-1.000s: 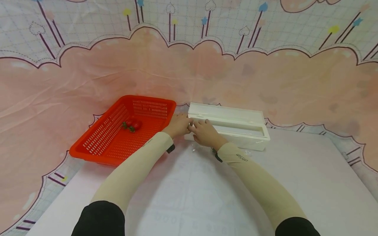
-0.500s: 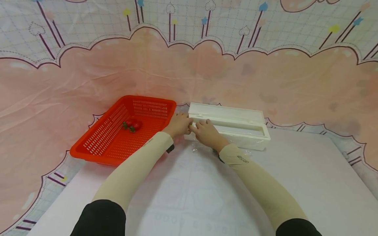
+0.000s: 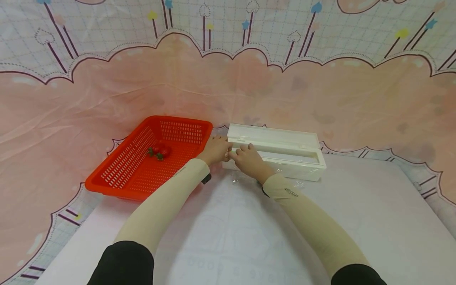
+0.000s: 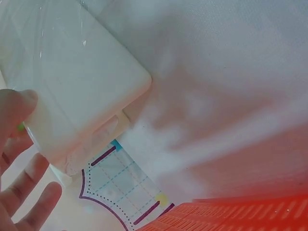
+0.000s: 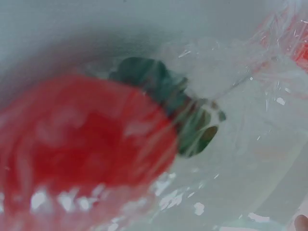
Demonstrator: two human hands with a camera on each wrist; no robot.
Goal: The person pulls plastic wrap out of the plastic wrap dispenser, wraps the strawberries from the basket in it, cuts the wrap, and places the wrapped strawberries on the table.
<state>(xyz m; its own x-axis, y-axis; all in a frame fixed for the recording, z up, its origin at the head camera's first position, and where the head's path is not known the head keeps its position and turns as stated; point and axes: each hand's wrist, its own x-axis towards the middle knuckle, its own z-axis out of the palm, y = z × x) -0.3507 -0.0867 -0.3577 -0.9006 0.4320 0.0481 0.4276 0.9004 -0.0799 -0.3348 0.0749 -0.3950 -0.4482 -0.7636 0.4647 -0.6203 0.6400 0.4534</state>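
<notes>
A long white cling film dispenser (image 3: 299, 171) lies with its lid (image 3: 274, 134) raised. My left hand (image 3: 215, 151) grips its left end; in the left wrist view the thumb (image 4: 19, 106) overlaps the edge of the dispenser's end and the bent fingers (image 4: 33, 173) reach past it. Right beside it, my right hand (image 3: 250, 161) has its thumb and fingers at the front left edge, close to the left fingertips. Clear cling film (image 5: 240, 115) hangs at the front and covers a red tomato (image 5: 96, 134) with green leaves, mostly hidden by my right wrist in the head view. I cannot tell what the right fingers pinch.
An orange-red plastic basket (image 3: 130, 193) stands on the left with several tomatoes (image 3: 161, 150) in it, close to my left forearm. The white table (image 3: 228, 229) reaches back to a patterned pink cloth (image 3: 285, 99) hanging behind.
My right hand has shifted very slightly to the right at the dispenser's front edge and its wrist has turned a little. The left hand, dispenser and basket stay put.
</notes>
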